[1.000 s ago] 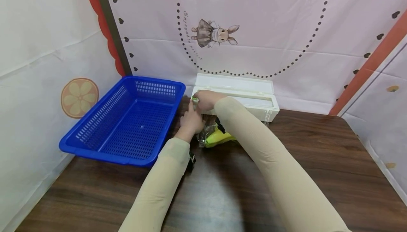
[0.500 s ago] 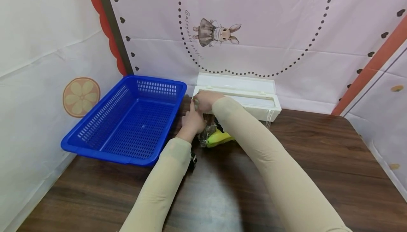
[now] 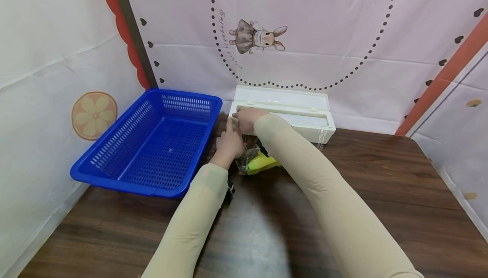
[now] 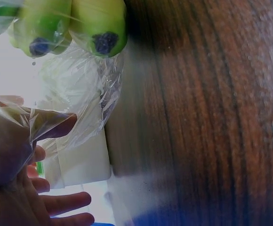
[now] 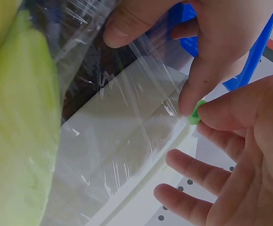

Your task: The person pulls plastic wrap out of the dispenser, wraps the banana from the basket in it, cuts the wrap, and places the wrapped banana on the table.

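Observation:
A white cling film dispenser (image 3: pixel 318 136) stands against the back wall with its lid raised. Stretched from it, clear cling film (image 5: pixel 103 155) hangs over the front and around a yellow-green bunch of bananas (image 3: pixel 262 164), whose dark tips show in the left wrist view. At the dispenser's left end my right hand (image 3: pixel 249 119) pinches a small green slider (image 5: pixel 194 117) between thumb and forefinger, other fingers spread. My left hand (image 3: pixel 230 142) stretches its index finger to the dispenser's edge beside the slider. Film lies over its thumb (image 4: pixel 56 123). My right forearm partly hides the bananas.
A blue slotted basket (image 3: pixel 129 188) sits left of the dispenser on the dark wooden table (image 3: pixel 381 184). Printed cloth walls (image 3: pixel 324 23) enclose the back and sides. Black straps (image 3: pixel 230 191) are on the wrists.
Both hands stay at the dispenser's left end, with the right hand's fingers shifting only slightly at the slider. The whole head view shifts a little; bananas and basket keep their places.

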A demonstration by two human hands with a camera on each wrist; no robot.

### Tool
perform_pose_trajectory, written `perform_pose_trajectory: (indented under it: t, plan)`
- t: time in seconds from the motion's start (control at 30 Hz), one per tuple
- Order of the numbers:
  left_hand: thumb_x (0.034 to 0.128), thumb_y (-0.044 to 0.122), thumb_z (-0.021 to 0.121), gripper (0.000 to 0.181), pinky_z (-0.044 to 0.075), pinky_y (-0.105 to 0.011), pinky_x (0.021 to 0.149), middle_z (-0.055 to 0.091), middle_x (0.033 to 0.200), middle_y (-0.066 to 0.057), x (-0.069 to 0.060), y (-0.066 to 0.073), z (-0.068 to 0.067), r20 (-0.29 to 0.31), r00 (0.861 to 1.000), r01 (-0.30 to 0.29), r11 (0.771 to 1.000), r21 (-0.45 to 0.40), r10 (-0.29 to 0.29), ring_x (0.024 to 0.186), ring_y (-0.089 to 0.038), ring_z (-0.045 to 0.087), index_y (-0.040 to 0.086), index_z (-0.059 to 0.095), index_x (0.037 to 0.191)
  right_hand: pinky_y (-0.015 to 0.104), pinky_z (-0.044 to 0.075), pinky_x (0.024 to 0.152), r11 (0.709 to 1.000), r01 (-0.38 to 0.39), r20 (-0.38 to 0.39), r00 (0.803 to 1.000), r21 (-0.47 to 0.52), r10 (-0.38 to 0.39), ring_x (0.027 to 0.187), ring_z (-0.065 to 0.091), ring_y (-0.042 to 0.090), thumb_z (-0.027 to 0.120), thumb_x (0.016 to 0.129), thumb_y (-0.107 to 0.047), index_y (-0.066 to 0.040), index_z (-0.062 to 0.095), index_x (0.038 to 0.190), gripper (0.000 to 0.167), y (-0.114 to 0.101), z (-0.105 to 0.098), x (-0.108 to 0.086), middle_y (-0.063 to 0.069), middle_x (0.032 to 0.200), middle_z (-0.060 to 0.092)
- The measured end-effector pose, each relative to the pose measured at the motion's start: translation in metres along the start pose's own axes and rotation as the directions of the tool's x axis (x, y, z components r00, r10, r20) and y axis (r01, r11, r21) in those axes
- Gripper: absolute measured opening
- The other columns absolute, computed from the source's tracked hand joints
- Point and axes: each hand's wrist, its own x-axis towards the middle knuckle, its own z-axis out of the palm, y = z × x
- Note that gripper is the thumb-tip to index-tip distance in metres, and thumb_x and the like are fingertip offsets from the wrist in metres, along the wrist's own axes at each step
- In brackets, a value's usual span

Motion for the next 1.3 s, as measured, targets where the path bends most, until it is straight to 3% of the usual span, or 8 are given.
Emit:
perform_pose_trajectory:
  t: [0.2,0.4,0.7,0.97,1.3]
  plan:
    - [0.0936,0.034,0.056,0.074,0.040,-0.057,0.099,-0.009,0.159,-0.010,0.001,0.001,-0.001,0.005,1.000,-0.002,1.000,0.006,0.002,0.123,-0.040,0.045,0.025,0.013,0.153,0.037,0.023,0.116,1.000,-0.001,0.016,1.000,0.004,0.001,0.143,0.025,0.024,0.045,0.097,-0.024,-0.019,0.033,0.148,0.053,0.001,-0.001,0.001,0.004,0.157,0.024]
    - [0.0933,0.034,0.056,0.076,0.040,-0.056,0.098,-0.008,0.160,-0.011,0.003,0.001,0.001,0.007,1.000,-0.007,1.000,0.012,0.007,0.123,-0.040,0.046,0.026,0.011,0.153,0.035,0.027,0.114,0.999,-0.003,0.032,0.999,0.042,0.002,0.142,0.029,0.024,0.046,0.097,-0.024,-0.017,0.037,0.146,0.050,0.004,0.000,0.002,0.003,0.154,0.032]
    - [0.0940,0.035,0.055,0.075,0.040,-0.056,0.098,-0.008,0.159,-0.011,0.004,0.004,0.002,0.018,1.000,-0.004,0.999,0.041,0.004,0.122,-0.039,0.047,0.025,0.010,0.153,0.037,0.025,0.115,0.997,-0.023,0.057,0.998,0.078,0.019,0.142,0.028,0.023,0.048,0.097,-0.029,-0.018,0.036,0.147,0.052,0.006,-0.002,-0.003,0.001,0.155,0.030]
    - [0.0940,0.038,0.055,0.073,0.040,-0.056,0.098,-0.009,0.159,-0.011,0.005,0.004,0.002,0.024,1.000,0.003,0.998,0.063,-0.005,0.124,-0.039,0.045,0.025,0.013,0.153,0.037,0.023,0.116,0.999,-0.012,0.075,0.997,0.038,0.009,0.143,0.026,0.022,0.045,0.098,-0.029,-0.017,0.043,0.142,0.046,0.006,-0.003,-0.007,-0.003,0.155,0.028]
    - [0.0940,0.037,0.055,0.079,0.040,-0.056,0.098,-0.009,0.159,-0.011,0.006,0.001,0.000,0.013,0.999,0.031,0.998,0.045,-0.032,0.126,-0.038,0.044,0.024,0.004,0.153,0.040,0.019,0.117,0.999,-0.037,0.108,0.993,-0.009,0.038,0.144,0.024,0.024,0.034,0.101,-0.027,-0.021,0.026,0.150,0.050,0.004,-0.006,-0.016,0.000,0.157,0.024]
